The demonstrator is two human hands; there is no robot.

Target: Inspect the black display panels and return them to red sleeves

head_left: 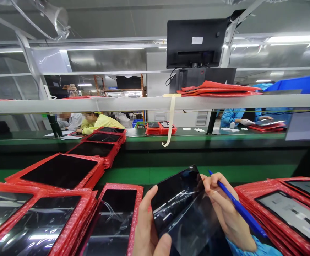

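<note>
- We hold a glossy black rectangular glass panel (180, 202) between both hands, above the near edge of the green bench (197, 174); it is lifted off the bench, not resting on it.
- Its long axis runs from low on our side up and away toward the far right, the far corner tilted upward.
- Our left hand (148, 227) clamps the panel's left long edge, thumb pressed on the face, fingers hidden beneath.
- Our right hand (224, 209) meets the panel's far right edge with curled fingertips while pinching a slim blue pen (240, 208), which points up and left past the knuckles.
- Both hands touch the panel; the left one carries more of it.
- Black panels in red bubble-wrap sleeves (109, 220) lie just left on the bench, and another stack (285, 213) lies right.
</note>
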